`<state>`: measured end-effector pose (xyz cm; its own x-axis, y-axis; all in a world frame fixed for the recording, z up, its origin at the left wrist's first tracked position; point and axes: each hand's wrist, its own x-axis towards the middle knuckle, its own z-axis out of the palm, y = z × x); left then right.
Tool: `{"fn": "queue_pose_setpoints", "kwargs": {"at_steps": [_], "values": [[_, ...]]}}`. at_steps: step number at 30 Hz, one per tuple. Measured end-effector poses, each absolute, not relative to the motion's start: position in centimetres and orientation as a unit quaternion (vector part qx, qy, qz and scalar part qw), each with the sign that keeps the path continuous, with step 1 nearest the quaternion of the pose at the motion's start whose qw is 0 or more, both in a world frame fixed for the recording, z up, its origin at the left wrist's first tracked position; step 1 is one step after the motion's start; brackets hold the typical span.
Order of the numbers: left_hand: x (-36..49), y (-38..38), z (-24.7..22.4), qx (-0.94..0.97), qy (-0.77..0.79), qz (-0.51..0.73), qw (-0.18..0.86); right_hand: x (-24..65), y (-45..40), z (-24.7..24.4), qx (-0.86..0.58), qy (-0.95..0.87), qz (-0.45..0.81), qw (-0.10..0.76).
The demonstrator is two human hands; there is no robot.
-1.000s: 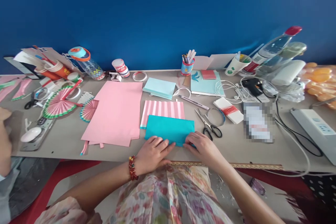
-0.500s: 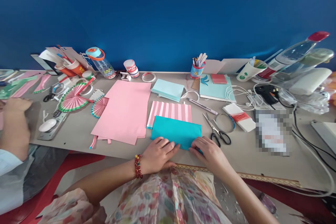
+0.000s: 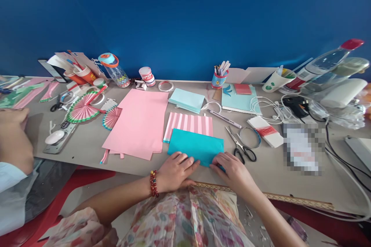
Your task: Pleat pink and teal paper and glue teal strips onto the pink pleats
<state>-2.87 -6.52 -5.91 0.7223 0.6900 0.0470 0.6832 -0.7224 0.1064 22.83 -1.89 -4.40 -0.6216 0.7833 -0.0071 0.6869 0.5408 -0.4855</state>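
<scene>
A teal sheet of paper (image 3: 195,144) lies at the table's front, overlapping a pink-and-white striped pleated paper (image 3: 189,122). My left hand (image 3: 176,171) rests on its lower left edge, fingers curled on the paper and thumb stretched toward the table edge. At the lower right corner, my right hand (image 3: 230,168) has its fingers closed on the sheet, pressing the near edge. Part of that edge is hidden under both hands. Black-handled scissors (image 3: 242,149) lie just right of the sheet. Left of it are large pink sheets (image 3: 142,123).
Light blue papers (image 3: 187,100), a purple craft knife (image 3: 224,119) and a card wound with red thread (image 3: 266,131) lie behind and to the right. Pleated fans (image 3: 82,107) lie left. Another person's arm (image 3: 14,139) rests at the far left. Bottles (image 3: 324,63) stand back right.
The whole view has shifted slightly. My hands stay at the near edge of the teal paper, while the other person's hand at the far left has moved a little further left.
</scene>
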Motion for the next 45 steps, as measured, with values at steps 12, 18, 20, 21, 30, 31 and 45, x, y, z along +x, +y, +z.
{"fn": "queue_pose_setpoints", "kwargs": {"at_steps": [12, 18, 20, 21, 30, 31, 45], "values": [[-2.83, -6.48, -5.89, 0.928, 0.365, 0.053, 0.048, 22.69, -1.93, -4.58, -0.416, -0.877, 0.207, 0.124], [-2.79, -6.47, -6.01, 0.928, 0.369, 0.047, 0.038, 22.89, -1.98, -4.80, -0.413, -0.876, 0.214, 0.129], [-2.79, -6.51, -6.07, 0.927, 0.371, 0.047, 0.036, 22.93, -1.96, -4.81, -0.412, -0.876, 0.216, 0.128], [-2.78, -6.53, -6.09, 0.927, 0.371, 0.047, 0.037, 22.94, -1.94, -4.81, -0.412, -0.876, 0.217, 0.127], [-2.75, -6.53, -5.98, 0.925, 0.373, 0.038, 0.052, 22.85, -1.88, -4.76, -0.410, -0.878, 0.215, 0.124], [-2.75, -6.54, -5.96, 0.925, 0.373, 0.037, 0.052, 22.86, -1.90, -4.76, -0.410, -0.878, 0.214, 0.126], [-2.80, -6.55, -5.84, 0.925, 0.377, 0.032, 0.047, 22.78, -1.95, -4.43, -0.420, -0.873, 0.219, 0.117]]}}
